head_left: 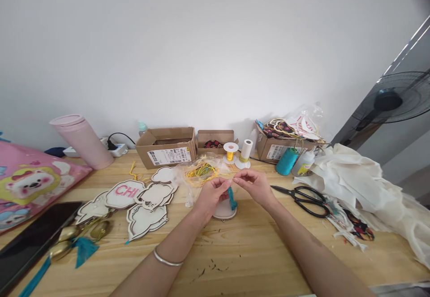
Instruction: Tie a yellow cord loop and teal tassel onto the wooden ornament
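Close together over the middle of the wooden table are my left hand [212, 195] and my right hand [255, 187], both in a pinch with fingertips nearly touching. From the fingertips of my left hand hangs a teal thread bundle [232, 199]. What my right fingertips pinch is too small to make out. Below the hands lies a pale rounded plaque [224, 212], partly covered by the left hand. Just behind them, yellow cords [200, 173] rest on a clear plastic bag.
Black scissors [309, 200] and white cloth [363, 185] lie right. A teal thread cone [287, 161], glue bottle [304, 163] and spools [230, 151] stand behind, near cardboard boxes [164, 147]. Left are cloud-shaped plaques [148, 218], gold bells [67, 241], a phone [30, 238] and pink tumbler [82, 140].
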